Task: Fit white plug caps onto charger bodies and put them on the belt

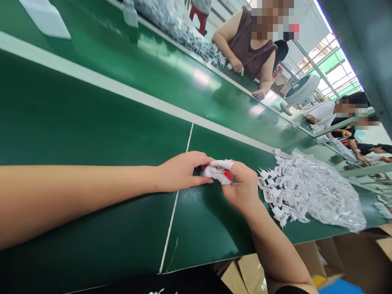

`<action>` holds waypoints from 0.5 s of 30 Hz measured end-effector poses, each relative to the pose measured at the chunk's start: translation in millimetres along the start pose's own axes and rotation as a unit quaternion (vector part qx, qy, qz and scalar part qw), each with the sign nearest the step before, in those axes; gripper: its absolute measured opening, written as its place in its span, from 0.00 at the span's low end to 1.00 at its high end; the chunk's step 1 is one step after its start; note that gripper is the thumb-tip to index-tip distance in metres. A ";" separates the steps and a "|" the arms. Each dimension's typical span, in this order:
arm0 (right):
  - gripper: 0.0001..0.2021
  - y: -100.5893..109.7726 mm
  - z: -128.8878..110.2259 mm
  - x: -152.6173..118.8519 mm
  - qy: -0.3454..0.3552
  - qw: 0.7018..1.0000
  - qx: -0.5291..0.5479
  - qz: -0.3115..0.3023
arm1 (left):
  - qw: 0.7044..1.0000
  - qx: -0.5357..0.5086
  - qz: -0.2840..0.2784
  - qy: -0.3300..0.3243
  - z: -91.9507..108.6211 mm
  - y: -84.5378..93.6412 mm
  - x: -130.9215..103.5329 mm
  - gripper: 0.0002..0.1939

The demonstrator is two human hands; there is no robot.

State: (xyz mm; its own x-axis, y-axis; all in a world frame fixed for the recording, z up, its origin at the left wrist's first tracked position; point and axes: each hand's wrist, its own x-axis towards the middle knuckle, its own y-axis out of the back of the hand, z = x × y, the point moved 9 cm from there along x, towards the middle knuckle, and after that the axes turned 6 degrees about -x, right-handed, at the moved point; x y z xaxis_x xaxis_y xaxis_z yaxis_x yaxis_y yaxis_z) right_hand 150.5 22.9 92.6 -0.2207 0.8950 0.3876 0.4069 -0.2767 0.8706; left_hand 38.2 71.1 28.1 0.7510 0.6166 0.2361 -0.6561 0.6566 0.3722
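Near the middle of the green table, both hands meet around a small white part [211, 173] with red on it. My left hand [183, 170] reaches in from the left, its thumb and fingers closed on the part's left side. White coverings wrap the thumb and finger of my right hand [243, 183], which pinches the right side, where a red piece [228, 175] shows. The fingers hide much of the part's shape. To the right of my right hand lies a heap of white plug-like pieces [283, 192].
A clear plastic bag [333, 196] of white pieces lies on the table [92, 134] at right. Cardboard boxes [352, 257] stand below the edge. Across a green belt [171, 77], a person [254, 53] sits by more pieces; a fan [301, 89] and other people are beyond.
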 end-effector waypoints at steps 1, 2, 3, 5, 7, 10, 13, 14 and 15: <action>0.17 -3.0 6.0 -0.2 -0.029 0.999 0.044 -0.006 | 1.000 0.006 0.003 -0.005 2.5 0.1 -0.9 0.18; 0.20 -6.5 13.0 -0.3 -0.061 0.993 0.099 -0.012 | 1.000 0.011 0.007 -0.010 5.3 0.4 -1.5 0.16; 0.23 -10.1 20.3 -0.2 -0.092 0.983 0.159 -0.017 | 1.000 0.014 0.011 -0.010 7.5 0.8 -1.4 0.15; 0.28 -13.3 35.9 0.9 -0.141 0.956 0.258 -0.008 | 1.000 0.015 0.018 0.011 7.9 3.2 2.7 0.13; 0.26 -9.5 55.6 2.2 -0.177 0.942 0.286 0.026 | 0.997 0.032 0.038 0.055 1.6 13.6 13.5 0.12; 0.19 -2.4 86.9 2.1 -0.221 0.947 0.223 0.061 | 0.982 0.101 0.110 0.112 -13.8 52.6 39.6 0.12; 0.15 -2.7 105.7 1.6 -0.233 0.961 0.141 0.044 | 0.955 0.162 0.196 0.154 -34.7 106.8 66.6 0.13; 0.15 -3.7 109.3 1.2 -0.234 0.964 0.125 0.036 | 0.943 0.180 0.224 0.169 -42.6 124.8 73.0 0.14; 0.15 -4.6 111.9 0.7 -0.236 0.964 0.116 0.031 | 0.929 0.197 0.251 0.185 -50.3 142.1 77.4 0.15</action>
State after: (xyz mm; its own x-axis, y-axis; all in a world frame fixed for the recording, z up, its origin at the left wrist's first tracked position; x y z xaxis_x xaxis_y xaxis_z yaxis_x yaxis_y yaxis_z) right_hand 247.6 63.9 55.0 0.2158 0.9540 0.2081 0.6066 -0.2980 0.7370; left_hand -0.6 234.0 54.0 0.2323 0.9574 0.1718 -0.7844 0.0800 0.6151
